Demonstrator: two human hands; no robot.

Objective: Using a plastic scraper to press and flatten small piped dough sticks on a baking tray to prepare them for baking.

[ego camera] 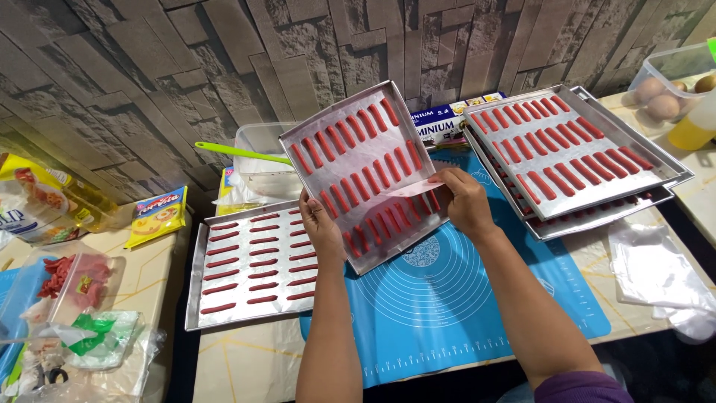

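Holding the tilted tray of red strips in my left hand, I am pinching a pale scraper with my right hand; next, I judge, easing strips loose.

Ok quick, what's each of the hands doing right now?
Left hand: closed on the tilted metal tray of red strips.
Right hand: pinching a pink strip over that tray.
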